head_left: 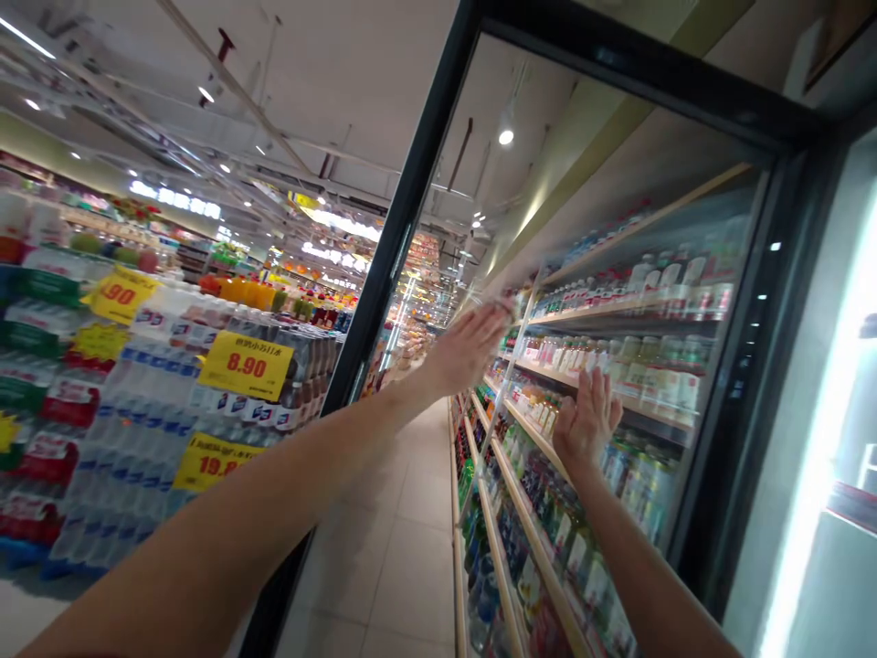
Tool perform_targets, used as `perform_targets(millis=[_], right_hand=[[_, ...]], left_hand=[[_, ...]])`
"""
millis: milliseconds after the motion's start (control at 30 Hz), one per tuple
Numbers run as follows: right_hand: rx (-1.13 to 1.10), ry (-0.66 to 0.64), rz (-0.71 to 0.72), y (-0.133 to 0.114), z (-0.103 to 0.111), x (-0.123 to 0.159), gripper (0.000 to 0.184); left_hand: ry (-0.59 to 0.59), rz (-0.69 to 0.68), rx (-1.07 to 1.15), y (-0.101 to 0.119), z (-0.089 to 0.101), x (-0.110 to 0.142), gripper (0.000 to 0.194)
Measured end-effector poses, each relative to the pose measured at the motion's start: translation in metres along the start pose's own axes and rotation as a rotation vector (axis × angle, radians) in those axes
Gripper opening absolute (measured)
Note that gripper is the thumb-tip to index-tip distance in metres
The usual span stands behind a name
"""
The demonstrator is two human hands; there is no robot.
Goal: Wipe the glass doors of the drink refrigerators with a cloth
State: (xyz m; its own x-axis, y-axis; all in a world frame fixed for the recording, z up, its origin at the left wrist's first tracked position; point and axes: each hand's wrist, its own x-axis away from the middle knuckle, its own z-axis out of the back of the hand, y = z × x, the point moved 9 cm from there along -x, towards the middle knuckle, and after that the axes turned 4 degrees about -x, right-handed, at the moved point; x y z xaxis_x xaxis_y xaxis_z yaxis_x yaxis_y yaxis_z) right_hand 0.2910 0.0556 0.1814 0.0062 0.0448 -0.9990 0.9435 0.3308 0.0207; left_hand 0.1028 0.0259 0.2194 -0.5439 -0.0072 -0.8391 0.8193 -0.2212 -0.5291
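A glass door (pixel 425 155) with a dark frame stands swung open in front of me, tilted in the view. My left hand (pixel 470 352) reaches out to the pane with its fingers stretched and close together, a little smeared by motion. A small blurred pale and reddish patch shows at its fingertips; I cannot tell whether it is a reflection or an object. Lower and to the right, my right hand (pixel 587 420) is raised toward the same pane, fingers up and open, nothing visible in it. Whether the palms touch the glass is not clear.
Through the glass, shelves of bottled drinks (pixel 658 370) run along the right of a tiled aisle (pixel 384 557). Stacked packs of bottles (pixel 137 448) with yellow price signs (pixel 247 364) stand at left. A bright light strip (pixel 815 475) edges the cabinet at right.
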Motion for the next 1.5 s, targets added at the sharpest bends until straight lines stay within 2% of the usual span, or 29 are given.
perform_targets(millis=[33, 67, 100, 133, 200, 233, 267, 300, 333, 433, 467, 500, 533, 633, 667, 700, 733, 833, 867, 900, 967, 1033, 1100, 1133, 1167, 1267, 1333, 1433, 1500], right_hand=[[-0.002, -0.003, 0.000, 0.000, 0.000, 0.000, 0.052], [-0.003, -0.005, 0.000, -0.001, 0.000, 0.000, 0.052], [-0.003, -0.007, 0.000, -0.001, 0.001, 0.000, 0.052], [-0.002, -0.006, 0.000, -0.001, 0.001, 0.000, 0.052], [0.001, -0.003, -0.002, 0.000, 0.001, 0.000, 0.051], [0.004, -0.004, -0.001, 0.000, 0.000, 0.000, 0.051], [0.007, -0.003, -0.001, 0.001, 0.000, 0.000, 0.051], [0.008, -0.002, 0.000, 0.001, 0.000, 0.000, 0.052], [0.008, -0.002, -0.001, 0.002, -0.001, 0.000, 0.052], [0.004, 0.000, -0.004, 0.003, -0.001, 0.000, 0.052], [0.003, 0.000, -0.005, 0.003, -0.001, 0.000, 0.052], [0.003, -0.002, -0.005, 0.003, -0.001, 0.000, 0.051], [0.003, -0.005, -0.007, 0.003, -0.001, 0.000, 0.051], [0.002, -0.008, -0.008, 0.002, -0.001, -0.001, 0.051], [0.001, -0.006, -0.007, 0.002, -0.001, -0.001, 0.051], [0.002, -0.005, -0.008, 0.002, -0.001, -0.001, 0.051], [0.003, -0.003, -0.009, 0.002, -0.001, 0.000, 0.051], [0.005, -0.011, -0.013, 0.002, -0.002, 0.000, 0.052], [0.005, -0.015, -0.016, 0.002, -0.003, 0.000, 0.052], [0.004, -0.016, -0.021, 0.002, -0.002, -0.001, 0.051], [0.002, -0.014, -0.029, 0.002, -0.002, -0.001, 0.051], [0.001, -0.007, -0.029, 0.002, -0.001, -0.001, 0.050], [0.000, -0.006, -0.026, 0.002, -0.002, -0.001, 0.051], [0.001, -0.008, -0.025, 0.002, -0.002, 0.000, 0.051], [0.001, -0.009, -0.025, 0.002, -0.003, 0.000, 0.051], [0.002, -0.013, -0.024, 0.003, -0.004, 0.000, 0.051], [0.000, -0.011, -0.022, 0.003, -0.004, 0.000, 0.052], [-0.001, 0.001, -0.022, 0.003, -0.003, 0.000, 0.052], [-0.002, 0.005, -0.024, 0.003, -0.003, 0.000, 0.051]], left_hand=[[0.024, 0.098, -0.008, -0.011, 0.002, -0.003, 0.047], [0.033, 0.132, -0.008, -0.012, 0.002, -0.002, 0.047], [0.025, 0.098, 0.000, -0.002, 0.000, 0.003, 0.048], [0.002, 0.002, 0.013, 0.015, -0.003, 0.010, 0.048], [-0.056, -0.289, 0.048, 0.057, -0.009, 0.033, 0.049], [-0.078, -0.420, 0.064, 0.071, -0.011, 0.044, 0.050], [-0.092, -0.497, 0.074, 0.075, -0.010, 0.051, 0.051], [-0.094, -0.501, 0.074, 0.069, -0.009, 0.050, 0.051], [-0.087, -0.434, 0.065, 0.053, -0.008, 0.044, 0.051], [-0.022, -0.033, -0.002, -0.011, -0.002, 0.019, 0.051], [-0.006, 0.034, -0.017, -0.019, -0.001, 0.017, 0.050], [-0.004, 0.033, -0.020, -0.017, -0.002, 0.019, 0.050], [-0.018, -0.038, -0.012, -0.004, -0.005, 0.024, 0.050], [-0.090, -0.487, 0.061, 0.058, -0.011, 0.055, 0.049], [-0.106, -0.589, 0.079, 0.067, -0.011, 0.064, 0.049], [-0.113, -0.617, 0.082, 0.065, -0.010, 0.066, 0.049], [-0.110, -0.567, 0.071, 0.053, -0.009, 0.061, 0.049], [-0.046, -0.170, -0.012, -0.015, -0.001, 0.032, 0.051], [-0.022, -0.072, -0.030, -0.030, 0.002, 0.028, 0.051], [-0.004, -0.021, -0.037, -0.036, 0.003, 0.028, 0.051], [-0.018, -0.090, -0.027, -0.016, 0.001, 0.038, 0.051], [-0.075, -0.301, -0.001, 0.026, -0.005, 0.057, 0.052], [-0.109, -0.420, 0.016, 0.051, -0.008, 0.069, 0.050], [-0.113, -0.395, 0.015, 0.050, -0.008, 0.067, 0.050], [-0.103, -0.307, 0.007, 0.041, -0.007, 0.060, 0.049], [-0.023, 0.073, -0.016, -0.001, -0.003, 0.039, 0.048], [-0.001, 0.137, -0.009, 0.000, -0.005, 0.036, 0.049], [-0.068, -0.130, 0.024, 0.046, -0.018, 0.043, 0.052], [-0.106, -0.296, 0.038, 0.066, -0.021, 0.048, 0.052]])
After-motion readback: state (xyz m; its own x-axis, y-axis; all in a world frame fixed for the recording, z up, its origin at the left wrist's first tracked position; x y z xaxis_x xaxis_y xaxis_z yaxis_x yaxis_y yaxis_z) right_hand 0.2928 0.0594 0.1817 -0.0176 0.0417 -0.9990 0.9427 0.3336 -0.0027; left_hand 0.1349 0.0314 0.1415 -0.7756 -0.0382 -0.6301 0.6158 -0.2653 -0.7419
